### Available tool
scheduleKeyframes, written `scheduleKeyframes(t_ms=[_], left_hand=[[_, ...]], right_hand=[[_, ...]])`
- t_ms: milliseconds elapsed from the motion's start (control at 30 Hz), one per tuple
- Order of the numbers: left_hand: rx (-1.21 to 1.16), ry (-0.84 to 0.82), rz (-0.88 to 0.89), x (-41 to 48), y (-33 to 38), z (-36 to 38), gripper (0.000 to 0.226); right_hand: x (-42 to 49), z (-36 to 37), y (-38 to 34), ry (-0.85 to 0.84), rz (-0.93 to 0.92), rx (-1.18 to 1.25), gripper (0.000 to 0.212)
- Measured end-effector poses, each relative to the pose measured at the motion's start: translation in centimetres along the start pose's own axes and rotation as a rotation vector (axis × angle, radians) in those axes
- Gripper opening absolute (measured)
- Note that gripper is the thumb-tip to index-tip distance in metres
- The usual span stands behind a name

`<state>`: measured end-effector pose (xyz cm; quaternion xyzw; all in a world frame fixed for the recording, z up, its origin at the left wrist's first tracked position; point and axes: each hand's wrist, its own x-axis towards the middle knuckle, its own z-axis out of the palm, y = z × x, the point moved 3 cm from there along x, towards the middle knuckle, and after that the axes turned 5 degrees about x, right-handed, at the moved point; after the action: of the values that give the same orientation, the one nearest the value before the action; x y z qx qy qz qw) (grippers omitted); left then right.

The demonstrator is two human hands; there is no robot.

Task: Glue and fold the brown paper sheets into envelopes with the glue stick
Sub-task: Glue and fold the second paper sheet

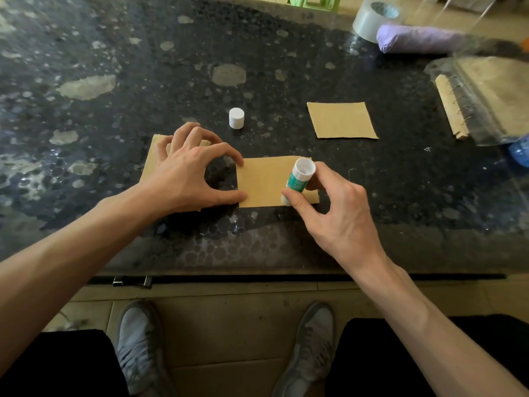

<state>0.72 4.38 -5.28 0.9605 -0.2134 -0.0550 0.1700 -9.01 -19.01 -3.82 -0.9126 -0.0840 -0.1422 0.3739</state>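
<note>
A brown paper sheet lies flat on the dark table in front of me. My left hand arches over its left edge, thumb and forefinger tips pressing that edge down. Under the same hand lies another brown sheet, mostly hidden. My right hand pinches an uncapped green-and-white glue stick tilted over the first sheet's right part, open end up. The white cap stands alone further back. A third brown sheet lies at the right.
At the far right are a spiral-bound pad in clear plastic, a purple roll and a tape roll. The table's front edge runs just below my wrists. My knees and shoes show beneath it.
</note>
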Motion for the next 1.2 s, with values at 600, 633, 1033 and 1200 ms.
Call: scheduleKeyframes(t_ms=[600, 633, 1033, 1200], left_hand=[[0.021, -0.010, 0.007, 0.2, -0.2, 0.2, 0.079], [0.020, -0.002, 0.009, 0.2, -0.2, 0.2, 0.078], [0.018, 0.013, 0.005, 0.1, 0.0, 0.1, 0.063], [0.019, 0.004, 0.005, 0.1, -0.1, 0.1, 0.064]], right_hand=[[-0.2, -1.0, 0.6, 0.017, 0.029, -0.004, 0.026], [-0.2, -1.0, 0.6, 0.018, 0.029, -0.005, 0.026], [-0.5, -1.6, 1.1, 0.032, 0.043, -0.025, 0.028], [-0.6, -2.0, 1.3, 0.044, 0.042, -0.043, 0.028]])
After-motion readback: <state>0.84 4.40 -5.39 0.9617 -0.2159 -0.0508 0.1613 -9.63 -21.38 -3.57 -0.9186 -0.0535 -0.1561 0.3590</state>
